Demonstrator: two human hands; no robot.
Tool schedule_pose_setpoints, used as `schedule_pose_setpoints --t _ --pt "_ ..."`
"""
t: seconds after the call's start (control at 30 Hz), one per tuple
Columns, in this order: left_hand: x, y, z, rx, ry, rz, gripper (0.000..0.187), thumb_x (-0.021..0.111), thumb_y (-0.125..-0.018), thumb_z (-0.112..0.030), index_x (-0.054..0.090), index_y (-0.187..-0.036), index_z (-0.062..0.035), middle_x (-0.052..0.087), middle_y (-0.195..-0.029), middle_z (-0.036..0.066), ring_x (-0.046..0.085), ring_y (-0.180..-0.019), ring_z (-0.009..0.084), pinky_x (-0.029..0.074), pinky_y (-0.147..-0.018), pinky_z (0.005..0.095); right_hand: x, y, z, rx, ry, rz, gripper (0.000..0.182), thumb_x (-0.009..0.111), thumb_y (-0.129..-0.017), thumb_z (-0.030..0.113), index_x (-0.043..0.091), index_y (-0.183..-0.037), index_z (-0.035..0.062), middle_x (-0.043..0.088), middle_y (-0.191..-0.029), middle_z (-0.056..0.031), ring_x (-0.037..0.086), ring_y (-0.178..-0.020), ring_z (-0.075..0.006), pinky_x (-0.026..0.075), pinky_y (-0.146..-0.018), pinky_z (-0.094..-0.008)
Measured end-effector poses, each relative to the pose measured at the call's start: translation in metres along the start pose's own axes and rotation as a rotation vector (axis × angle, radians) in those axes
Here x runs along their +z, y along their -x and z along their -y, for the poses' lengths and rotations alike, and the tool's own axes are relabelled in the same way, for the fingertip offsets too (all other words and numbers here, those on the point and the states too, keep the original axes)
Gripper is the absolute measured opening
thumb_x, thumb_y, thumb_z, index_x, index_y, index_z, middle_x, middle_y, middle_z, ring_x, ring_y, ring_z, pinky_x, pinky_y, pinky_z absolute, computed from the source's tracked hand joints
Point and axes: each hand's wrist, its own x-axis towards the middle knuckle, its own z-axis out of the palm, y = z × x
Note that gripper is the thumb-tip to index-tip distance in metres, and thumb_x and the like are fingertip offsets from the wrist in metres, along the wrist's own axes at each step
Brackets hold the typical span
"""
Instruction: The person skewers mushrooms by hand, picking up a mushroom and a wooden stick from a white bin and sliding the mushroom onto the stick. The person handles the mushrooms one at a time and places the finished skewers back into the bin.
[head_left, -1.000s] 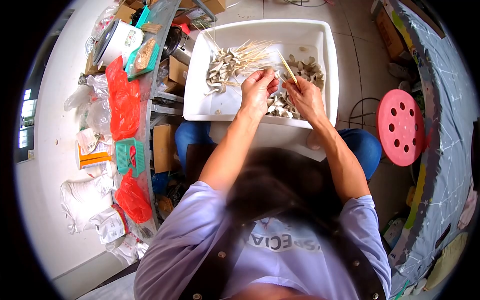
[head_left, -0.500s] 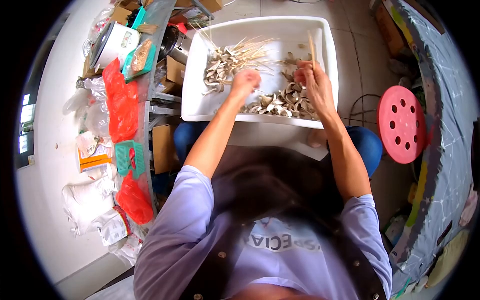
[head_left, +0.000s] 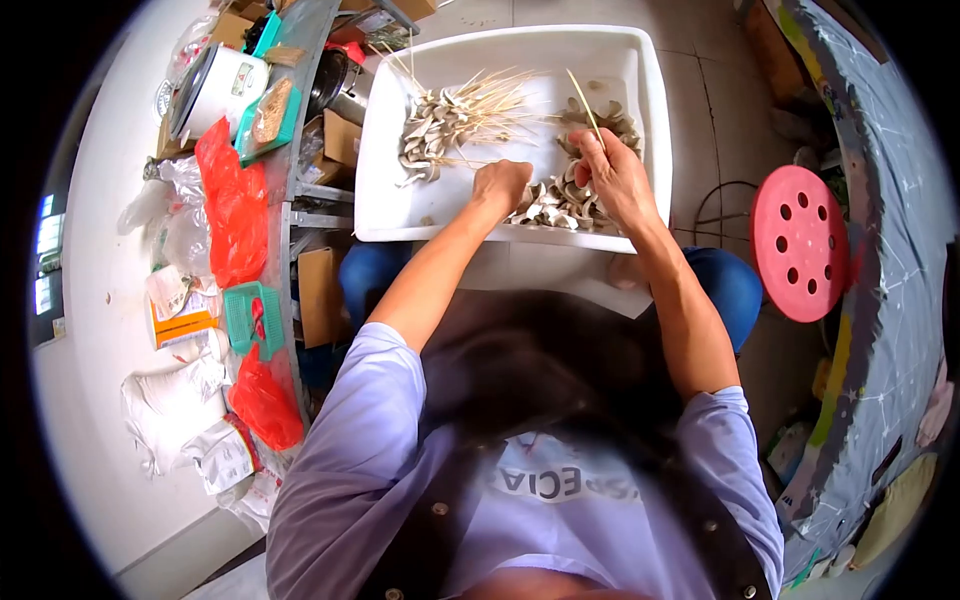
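A white plastic tub (head_left: 640,60) lies across my knees. At its left is a pile of threaded bamboo skewers (head_left: 490,105) carrying grey-brown curled pieces. Loose curled pieces (head_left: 555,205) of the same look are heaped at the near right, and more are behind my right hand. My right hand (head_left: 618,178) is closed around thin bamboo skewers (head_left: 585,105) that point up and away. Beside the loose heap, my left hand (head_left: 502,188) has its fingers curled closed; whatever is in them is hidden.
On the left, a metal shelf holds a white cooker (head_left: 228,88), red plastic bags (head_left: 235,210) and a green basket (head_left: 240,315). A red round stool (head_left: 800,245) stands on the floor at right, near a grey cloth-covered surface (head_left: 900,270).
My left hand has shifted slightly right, toward the loose pieces. My right hand has come a little left and lower, and its skewers now lean left instead of standing nearly straight.
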Motion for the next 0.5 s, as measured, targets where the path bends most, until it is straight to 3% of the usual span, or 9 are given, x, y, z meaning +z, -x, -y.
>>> schedule_pose_setpoints --t 0.13,0.17,0.2,0.27,0.37,0.5 --pt "0.039 -0.007 0.015 0.289 0.158 -0.173 0.035 0.059 -0.079 -0.012 0.057 -0.114 -0.0103 0.064 -0.103 0.017 0.061 -0.096 0.0339 0.048 -0.08 0.0429 0.007 -0.001 -0.005 0.018 0.0 0.028 0.041 0.042 -0.099 0.037 0.059 -0.106 0.0006 0.051 -0.059 -0.0004 0.045 -0.059 -0.0074 0.037 -0.055 -0.0248" --pt "0.047 -0.013 0.018 0.286 0.159 -0.03 0.042 0.058 -0.078 -0.01 0.053 -0.119 -0.0101 0.062 -0.108 0.017 0.059 -0.099 0.0336 0.048 -0.083 0.0427 0.008 -0.002 -0.009 0.031 0.014 0.004 0.035 0.045 -0.097 0.037 0.062 -0.102 0.008 0.059 -0.06 -0.0069 0.057 -0.058 -0.018 0.045 -0.058 -0.0335" --pt "0.04 -0.01 0.013 0.238 0.153 0.109 0.044 0.057 -0.078 -0.009 0.052 -0.122 -0.011 0.063 -0.105 0.016 0.059 -0.099 0.0332 0.048 -0.082 0.0423 0.006 0.0 -0.006 0.027 0.028 -0.004 0.035 0.044 -0.097 0.037 0.063 -0.102 0.0076 0.059 -0.061 -0.0066 0.057 -0.058 -0.0173 0.045 -0.058 -0.033" --pt "0.042 -0.011 0.013 0.243 0.072 0.013 0.032 0.057 -0.078 -0.009 0.058 -0.111 -0.0095 0.063 -0.101 0.016 0.06 -0.096 0.0328 0.049 -0.08 0.043 0.002 0.003 -0.004 0.038 0.01 -0.002 0.036 0.044 -0.097 0.037 0.062 -0.102 0.0065 0.059 -0.061 -0.0062 0.057 -0.058 -0.0164 0.044 -0.057 -0.0324" --pt "0.028 -0.013 0.008 0.214 -0.153 0.145 0.016 0.057 -0.079 -0.012 0.061 -0.094 -0.0086 0.063 -0.101 0.014 0.061 -0.096 0.031 0.049 -0.078 0.0435 -0.002 0.002 -0.01 0.031 0.002 -0.008 0.037 0.043 -0.098 0.036 0.062 -0.102 0.0057 0.058 -0.06 -0.0059 0.056 -0.057 -0.0157 0.044 -0.057 -0.0318" --pt "0.034 -0.005 0.017 0.226 -0.062 -0.076 0.007 0.057 -0.08 -0.014 0.061 -0.083 -0.0088 0.065 -0.094 0.012 0.063 -0.089 0.0298 0.05 -0.072 0.0424 0.003 0.001 -0.006 0.047 0.006 0.004 0.036 0.044 -0.097 0.036 0.062 -0.101 0.0058 0.059 -0.06 -0.0072 0.058 -0.058 -0.0175 0.045 -0.058 -0.0325"
